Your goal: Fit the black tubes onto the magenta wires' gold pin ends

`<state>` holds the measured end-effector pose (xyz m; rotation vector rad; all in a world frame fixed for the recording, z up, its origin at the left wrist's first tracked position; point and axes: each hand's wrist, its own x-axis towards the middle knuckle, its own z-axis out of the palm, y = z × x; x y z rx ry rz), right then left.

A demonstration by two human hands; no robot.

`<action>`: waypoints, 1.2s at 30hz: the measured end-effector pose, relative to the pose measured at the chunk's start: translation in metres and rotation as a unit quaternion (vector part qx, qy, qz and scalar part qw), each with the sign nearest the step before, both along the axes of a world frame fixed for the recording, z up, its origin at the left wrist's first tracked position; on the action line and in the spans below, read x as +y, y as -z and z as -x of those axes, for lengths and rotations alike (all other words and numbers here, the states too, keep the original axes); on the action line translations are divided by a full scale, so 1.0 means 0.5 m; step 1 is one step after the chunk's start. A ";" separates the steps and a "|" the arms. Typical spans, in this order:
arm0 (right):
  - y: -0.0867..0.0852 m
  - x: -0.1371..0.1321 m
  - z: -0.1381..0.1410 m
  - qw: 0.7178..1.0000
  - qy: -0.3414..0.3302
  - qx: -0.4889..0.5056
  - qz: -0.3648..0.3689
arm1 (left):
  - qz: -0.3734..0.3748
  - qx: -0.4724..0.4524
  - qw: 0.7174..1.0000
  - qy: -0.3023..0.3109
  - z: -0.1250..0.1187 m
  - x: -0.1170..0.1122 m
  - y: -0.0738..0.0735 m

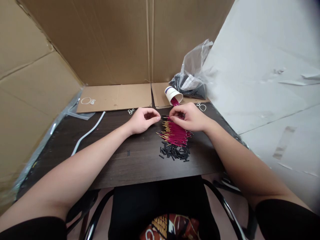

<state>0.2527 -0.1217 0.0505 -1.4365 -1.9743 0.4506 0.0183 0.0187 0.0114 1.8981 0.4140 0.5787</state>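
My left hand point(143, 120) is closed, thumb and forefinger pinched on one end of a short black tube point(164, 118). Opposite it, my right hand point(191, 117) pinches a thin magenta wire, mostly hidden by the fingers; a gold tip shows at the fingertips. How far tube and wire overlap is too small to tell. Beneath the right hand lies a row of magenta wires point(177, 135) with gold ends pointing left. Closer to me is a loose heap of short black tubes point(175, 152).
A paper cup point(172, 94) lies tipped with more magenta wires spilling out. Behind it stands a clear plastic bag point(193, 75) of black pieces. White rubber bands point(86, 100) lie on a cardboard strip point(107, 96). A pale cord point(87, 133) crosses the table's left; cardboard walls point(112, 43) enclose the back.
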 end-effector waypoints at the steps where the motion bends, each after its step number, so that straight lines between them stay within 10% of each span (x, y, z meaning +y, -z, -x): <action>1: -0.001 0.000 0.000 1.000 0.003 -0.002 0.005 | -0.001 0.000 1.000 0.000 0.000 0.000 0.000; 36: 0.001 0.001 0.018 0.999 -0.005 -0.002 0.051 | -0.061 0.018 0.998 -0.010 -0.002 -0.018 0.004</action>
